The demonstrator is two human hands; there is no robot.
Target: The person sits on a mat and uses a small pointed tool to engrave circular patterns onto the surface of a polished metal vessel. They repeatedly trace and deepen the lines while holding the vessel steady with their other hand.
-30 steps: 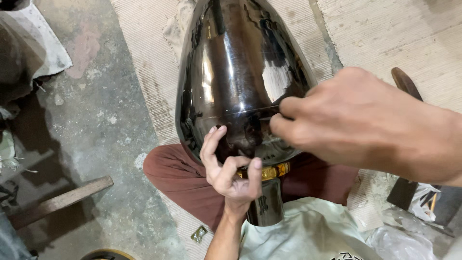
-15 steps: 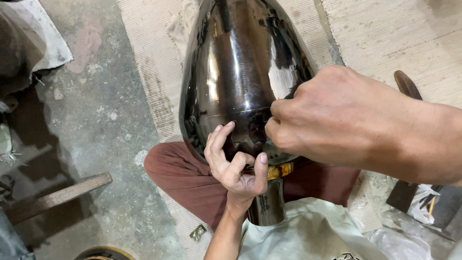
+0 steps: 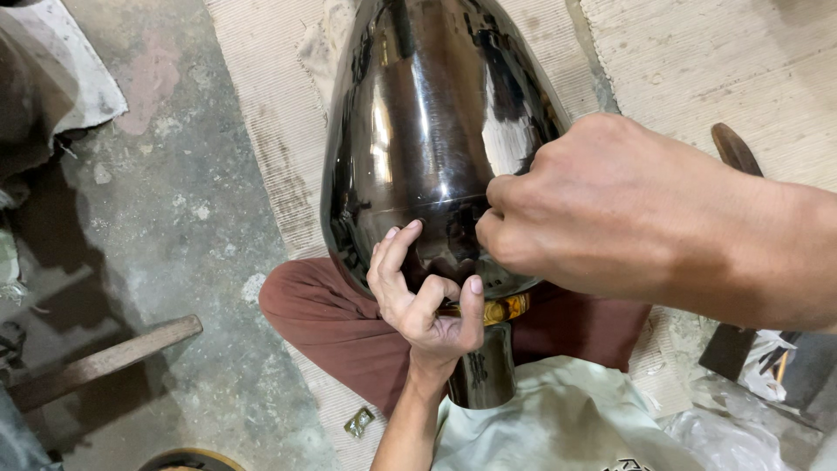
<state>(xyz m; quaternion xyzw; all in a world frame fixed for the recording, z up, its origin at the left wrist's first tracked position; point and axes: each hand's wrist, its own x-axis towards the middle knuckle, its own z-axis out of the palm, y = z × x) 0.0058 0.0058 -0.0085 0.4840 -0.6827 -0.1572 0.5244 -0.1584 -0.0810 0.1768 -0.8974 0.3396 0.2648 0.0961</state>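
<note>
1. A large, glossy black metal vessel (image 3: 436, 139) shaped like a teardrop lies across the person's lap, its broad rounded belly toward the camera and its narrow dark neck (image 3: 482, 371) pointing down toward the body.
2. A brass-coloured band (image 3: 501, 310) rings the vessel where the belly meets the neck.
3. The left hand (image 3: 425, 292) comes up from below with the palm facing the camera. Its fingers are loosely curled and spread, fingertips touching the lower curve of the vessel; it steadies the surface rather than closing round it.
4. The right hand (image 3: 584, 214) reaches in from the right, fingers pinched tightly together against the vessel's lower right side. Whether it grips a small tool cannot be told, since the fingers hide whatever is between them.
5. The vessel rests on reddish-brown trouser cloth (image 3: 327, 327) over the person's legs, with a pale green shirt (image 3: 558, 423) showing at the bottom edge.
6. Beneath lies a rough grey concrete floor (image 3: 174, 218), with a beige ribbed mat (image 3: 270, 113) under the vessel.
7. A weathered wooden bar (image 3: 105, 362) lies on the floor at the left.
8. A small brass-coloured scrap (image 3: 358, 422) lies on the floor near the left forearm.
9. A dark wooden handle (image 3: 735, 148) shows just behind the right wrist.
</note>
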